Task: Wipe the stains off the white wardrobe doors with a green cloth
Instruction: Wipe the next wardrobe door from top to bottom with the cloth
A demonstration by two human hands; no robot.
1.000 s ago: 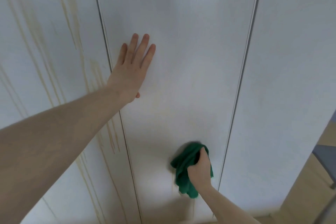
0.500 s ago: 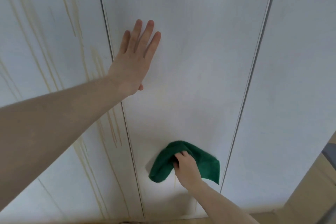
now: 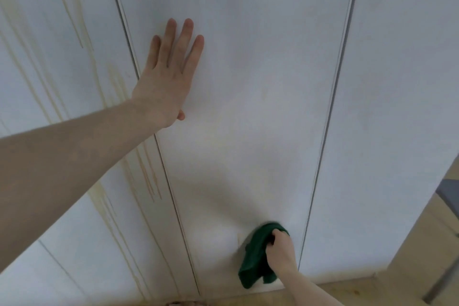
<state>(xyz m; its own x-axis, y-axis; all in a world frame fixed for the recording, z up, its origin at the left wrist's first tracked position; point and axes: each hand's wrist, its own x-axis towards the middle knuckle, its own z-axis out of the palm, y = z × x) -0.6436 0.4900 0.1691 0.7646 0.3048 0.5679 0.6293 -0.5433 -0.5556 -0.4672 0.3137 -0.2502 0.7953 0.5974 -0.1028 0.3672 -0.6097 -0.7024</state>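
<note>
left hand (image 3: 167,79) flat, fingers straight; right hand (image 3: 280,253) low, fingers curled.

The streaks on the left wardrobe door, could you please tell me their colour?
Yellowish-brown streaks, on the white left door, seen in the head view.

Bare middle door (image 3: 260,82) above cloth (image 3: 255,258), left hand (image 3: 166,82) blocking upper-left edge

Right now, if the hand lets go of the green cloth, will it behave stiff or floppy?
Probably floppy: the green cloth is bunched in the right hand and its loose end hangs down in folds. It seems light, since curled fingers alone carry it. It would likely drop and crumple, not roll.
</note>
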